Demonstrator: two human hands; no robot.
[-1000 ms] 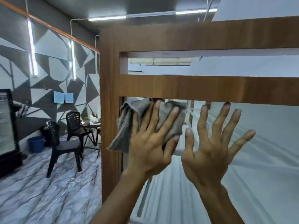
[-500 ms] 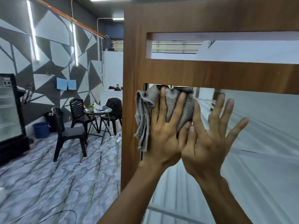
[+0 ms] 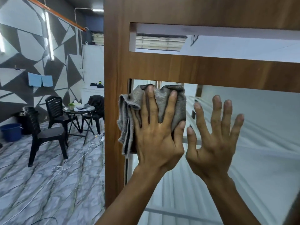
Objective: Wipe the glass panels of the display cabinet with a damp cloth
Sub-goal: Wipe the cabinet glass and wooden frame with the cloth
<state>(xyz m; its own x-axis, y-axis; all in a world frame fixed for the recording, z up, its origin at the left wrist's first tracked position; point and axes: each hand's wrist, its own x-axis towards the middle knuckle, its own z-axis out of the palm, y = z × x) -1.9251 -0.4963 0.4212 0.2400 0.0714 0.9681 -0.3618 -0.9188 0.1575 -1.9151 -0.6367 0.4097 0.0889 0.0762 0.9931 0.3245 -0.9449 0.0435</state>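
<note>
The left hand [image 3: 157, 140] presses the cloth [image 3: 162, 103] against the glass [image 3: 259, 127] at its top-left corner by the frame [image 3: 115, 95], fingers [image 3: 170, 109] straight and spread. Just beside it, the right hand [image 3: 214, 140], fingers splayed wide, seems to rest bare on the glass.

Both forearms rise bare from the lower edge, with the backs of the hands toward the camera. The left hand [image 3: 155, 135] presses flat on a cloth [image 3: 128, 124], fingers straight and spread, thumb at the cloth's right edge. The right hand [image 3: 214, 143] is just beside it, fingers straight and fanned, holding nothing.
</note>
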